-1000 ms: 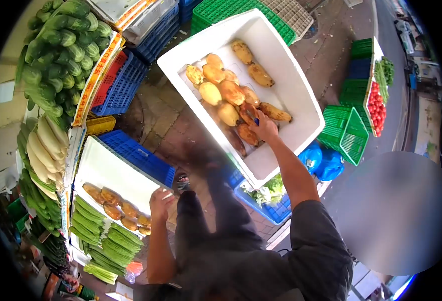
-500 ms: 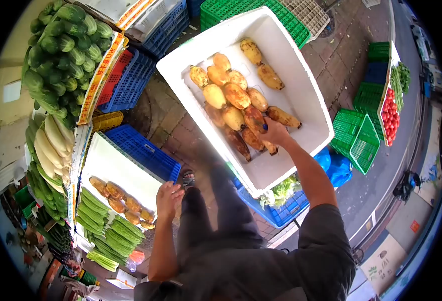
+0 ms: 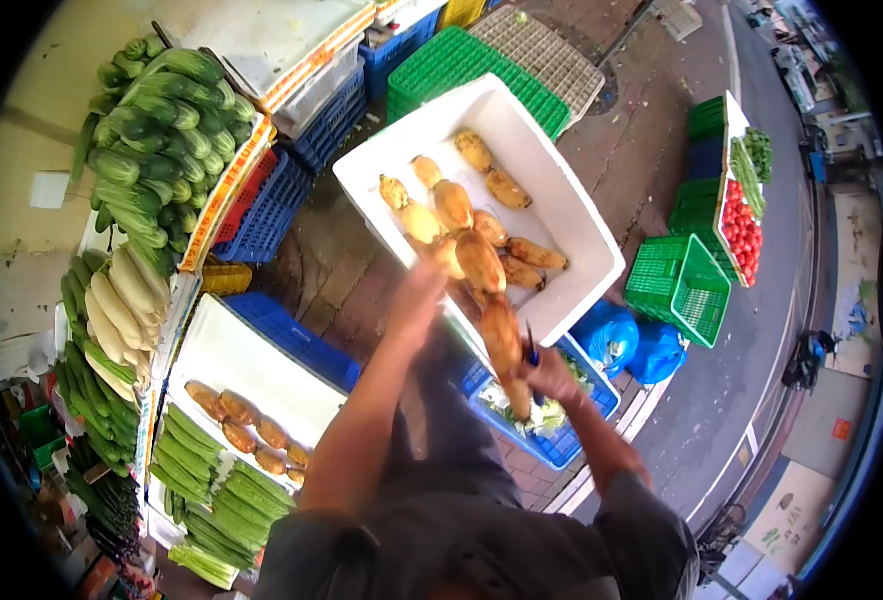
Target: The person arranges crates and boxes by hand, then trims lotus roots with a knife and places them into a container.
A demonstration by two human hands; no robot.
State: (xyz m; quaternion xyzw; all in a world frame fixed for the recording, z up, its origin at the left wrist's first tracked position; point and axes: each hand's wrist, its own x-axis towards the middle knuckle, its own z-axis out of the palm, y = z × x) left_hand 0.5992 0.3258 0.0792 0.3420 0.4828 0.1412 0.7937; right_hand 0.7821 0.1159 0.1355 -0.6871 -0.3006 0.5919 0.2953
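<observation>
A long linked lotus root (image 3: 502, 340) is raised over the near edge of the white foam box (image 3: 579, 215). My right hand (image 3: 551, 375) is closed round its lower end, with a dark, thin object beside the fingers that I cannot make out clearly. Near the box's left edge is my left hand (image 3: 419, 295), blurred, close to the upper part of the root; whether it touches is unclear. Several other lotus roots (image 3: 506, 187) lie inside the box.
At left a white tray (image 3: 231, 345) holds lotus roots and green gourds (image 3: 246, 495). Cucumbers (image 3: 161, 140) and white radishes (image 3: 121, 300) are piled beyond. Green crates (image 3: 676, 285), blue bags (image 3: 611, 340) and a blue crate (image 3: 561, 450) stand at right.
My right hand has lifted the linked lotus root and drawn it toward me. My left hand has moved up and right from beside the tray to the box. The view has shifted.
</observation>
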